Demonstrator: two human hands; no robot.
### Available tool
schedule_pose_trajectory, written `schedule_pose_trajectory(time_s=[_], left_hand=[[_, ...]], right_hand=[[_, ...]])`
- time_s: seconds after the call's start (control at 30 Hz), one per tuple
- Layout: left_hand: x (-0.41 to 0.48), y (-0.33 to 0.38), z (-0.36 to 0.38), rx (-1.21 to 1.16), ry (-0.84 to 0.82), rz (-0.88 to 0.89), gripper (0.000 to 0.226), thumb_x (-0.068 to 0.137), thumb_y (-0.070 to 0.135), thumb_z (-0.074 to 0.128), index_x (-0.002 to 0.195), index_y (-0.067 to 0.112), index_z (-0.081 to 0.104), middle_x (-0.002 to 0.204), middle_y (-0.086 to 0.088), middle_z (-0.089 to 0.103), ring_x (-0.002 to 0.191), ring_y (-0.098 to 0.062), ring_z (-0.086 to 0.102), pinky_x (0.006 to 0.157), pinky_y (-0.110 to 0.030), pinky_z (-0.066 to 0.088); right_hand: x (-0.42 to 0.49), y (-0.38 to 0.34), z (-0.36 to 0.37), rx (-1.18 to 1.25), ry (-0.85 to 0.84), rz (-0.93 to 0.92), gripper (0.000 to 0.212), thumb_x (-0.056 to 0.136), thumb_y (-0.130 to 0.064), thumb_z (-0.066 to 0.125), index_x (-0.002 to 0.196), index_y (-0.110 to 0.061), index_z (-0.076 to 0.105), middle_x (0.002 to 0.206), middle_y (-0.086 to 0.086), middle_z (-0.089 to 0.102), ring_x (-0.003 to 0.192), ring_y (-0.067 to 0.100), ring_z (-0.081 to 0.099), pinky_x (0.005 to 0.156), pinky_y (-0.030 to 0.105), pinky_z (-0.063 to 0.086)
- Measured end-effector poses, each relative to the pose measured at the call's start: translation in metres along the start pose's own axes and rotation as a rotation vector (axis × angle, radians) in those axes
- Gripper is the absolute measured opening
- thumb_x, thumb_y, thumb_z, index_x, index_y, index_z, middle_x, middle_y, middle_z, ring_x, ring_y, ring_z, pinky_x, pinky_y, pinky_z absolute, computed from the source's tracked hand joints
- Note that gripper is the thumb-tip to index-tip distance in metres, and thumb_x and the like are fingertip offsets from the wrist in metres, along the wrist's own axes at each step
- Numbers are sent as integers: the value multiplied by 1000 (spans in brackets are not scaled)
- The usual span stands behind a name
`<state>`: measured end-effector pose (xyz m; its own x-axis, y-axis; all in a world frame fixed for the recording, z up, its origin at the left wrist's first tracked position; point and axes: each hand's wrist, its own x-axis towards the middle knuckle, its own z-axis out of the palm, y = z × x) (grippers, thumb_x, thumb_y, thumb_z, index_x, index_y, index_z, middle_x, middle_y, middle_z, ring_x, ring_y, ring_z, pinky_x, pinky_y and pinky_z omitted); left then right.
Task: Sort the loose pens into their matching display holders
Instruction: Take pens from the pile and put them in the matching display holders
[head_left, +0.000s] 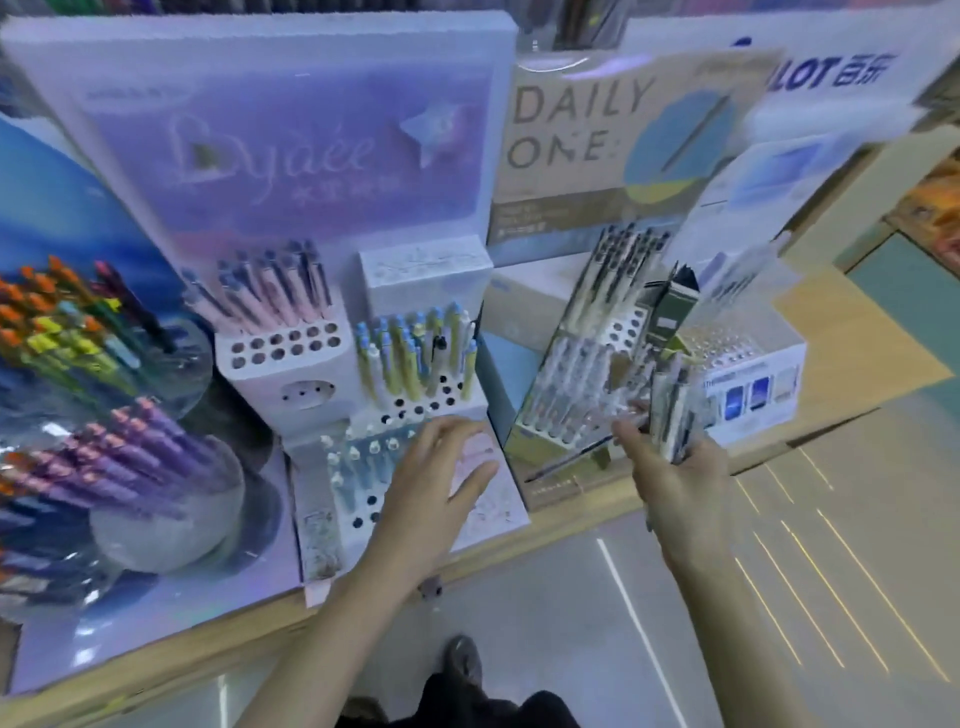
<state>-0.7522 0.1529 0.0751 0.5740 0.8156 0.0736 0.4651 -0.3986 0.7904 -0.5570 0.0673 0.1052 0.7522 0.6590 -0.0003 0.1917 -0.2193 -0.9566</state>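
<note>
Fingers (457, 423) of the left hand (431, 473) lie spread and relaxed, holding nothing, over the lowest step of the white tiered holder (311, 384), beside its pale-capped pens (353, 462). The right hand (675, 478) curls round a bundle of loose pens (672, 410), held upright just in front of the Daily One holder (535, 448). A dark pen (566, 460) lies at that holder's foot on the bench (587, 506). Farther back on the tiered holder stand yellow-green pens (410, 358), then pink pens (275, 291).
</note>
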Motion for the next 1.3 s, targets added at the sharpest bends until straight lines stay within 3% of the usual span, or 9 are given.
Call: schedule_pose_trajectory(time_s=[0.13, 0.33, 0.47, 0.53, 0.67, 0.87, 1.07, 1.2, 1.3], left_hand=[[18, 11, 17, 48, -41, 29, 32, 96, 23, 53, 128, 20, 53, 132, 14, 37, 123, -1, 35, 94, -8, 24], [68, 44, 53, 307, -126, 275, 43, 97, 23, 51, 139, 23, 45, 156, 3, 19, 145, -22, 14, 113, -35, 8], [83, 42, 69, 494, -216, 291, 47, 100, 32, 43, 146, 33, 31, 153, 15, -3, 147, -19, -2, 115, -45, 0], [83, 35, 70, 512, -216, 313, 49, 100, 29, 44, 147, 33, 29, 157, 10, 7, 147, -19, 0, 115, -47, 0], [85, 26, 68, 523, -167, 404, 52, 95, 19, 53, 144, 29, 37, 154, -2, 30, 143, -25, 18, 110, -51, 8], [86, 23, 70, 482, -125, 426, 57, 89, 10, 62, 141, 26, 43, 150, -5, 38, 140, -30, 31, 108, -56, 22], [82, 36, 83, 238, -15, 261, 39, 91, 36, 43, 122, 22, 63, 138, -2, 51, 135, -18, 28, 109, -47, 15], [85, 40, 90, 260, 61, 248, 32, 87, 40, 56, 110, 20, 69, 129, -3, 57, 130, -18, 34, 107, -50, 25], [82, 40, 98, 244, 123, 189, 22, 84, 26, 69, 106, 20, 69, 128, -1, 57, 132, -16, 32, 111, -45, 16]], right_hand=[[28, 11, -37, -78, 176, -69, 10, 85, -26, 71, 85, -21, 62, 74, -8, 60, 65, -3, 55, 54, 5, 38], [57, 18, -39, -135, 128, -77, 15, 89, -29, 68, 80, -19, 62, 79, 7, 65, 76, 22, 58, 69, 35, 46], [70, 21, -30, -153, 93, -150, 14, 89, -28, 67, 78, -26, 60, 71, -5, 62, 68, 8, 56, 57, 12, 39], [77, 27, -24, -165, 83, -145, 27, 89, -27, 68, 68, -34, 52, 68, -5, 59, 64, 6, 52, 53, 13, 36], [88, 37, -16, -227, -1, -166, 24, 91, -26, 65, 73, -35, 51, 67, -14, 55, 67, -6, 53, 56, 10, 36], [93, 38, -15, -238, -13, -208, 26, 91, -24, 64, 74, -36, 49, 66, -18, 52, 67, -12, 51, 57, 8, 35], [94, 39, -15, -242, -81, -295, 24, 91, -17, 64, 73, -31, 55, 69, -13, 56, 67, -3, 51, 56, 13, 35], [101, 40, -18, -221, -138, -359, 15, 90, -15, 64, 79, -22, 57, 72, -18, 53, 69, -10, 51, 59, 9, 37], [109, 43, -21, -208, -197, -372, 14, 90, -18, 65, 79, -20, 57, 72, -19, 52, 72, -13, 51, 61, 7, 36]])
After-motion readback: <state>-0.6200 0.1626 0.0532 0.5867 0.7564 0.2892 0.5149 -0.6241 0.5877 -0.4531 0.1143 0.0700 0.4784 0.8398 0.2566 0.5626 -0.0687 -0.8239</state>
